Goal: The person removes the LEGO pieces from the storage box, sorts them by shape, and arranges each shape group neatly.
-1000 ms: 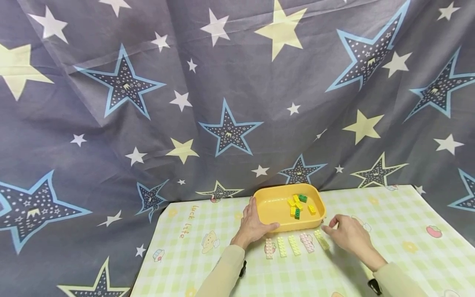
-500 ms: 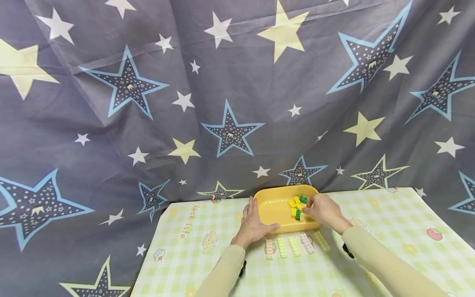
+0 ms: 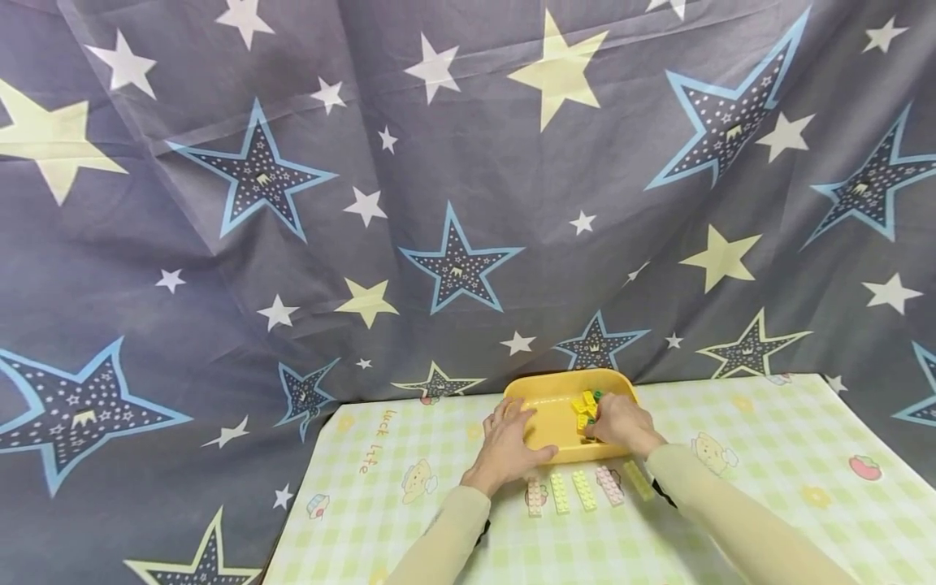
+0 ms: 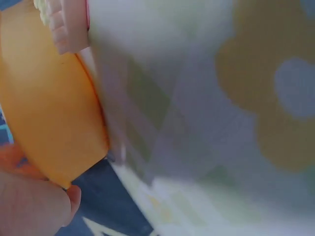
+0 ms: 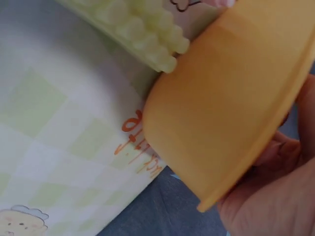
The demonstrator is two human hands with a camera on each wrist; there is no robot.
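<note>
A yellow plastic box (image 3: 537, 455) stands at the back of the table, with small yellow building blocks (image 3: 582, 404) and green ones inside. My left hand (image 3: 506, 448) holds the box's left front corner, its thumb along the front and its fingers over the rim. Over the right rim, my right hand (image 3: 623, 424) reaches in among the blocks; its fingertips are partly hidden, so I cannot tell whether they pinch one. In the right wrist view, that hand (image 5: 275, 196) is bent behind the box wall (image 5: 216, 98).
In front of the box lies a row of long studded blocks: a pink one (image 3: 534, 496), pale yellow-green ones (image 3: 583, 490), another pink one (image 3: 609, 485) and a green-yellow one (image 3: 639, 480) at the right. A starry curtain (image 3: 453, 341) hangs behind the checked tablecloth (image 3: 775, 520).
My right hand has moved from beside the box's right front corner over the rim and down among the small blocks. My left hand has shifted slightly, its fingers now further over the rim.
</note>
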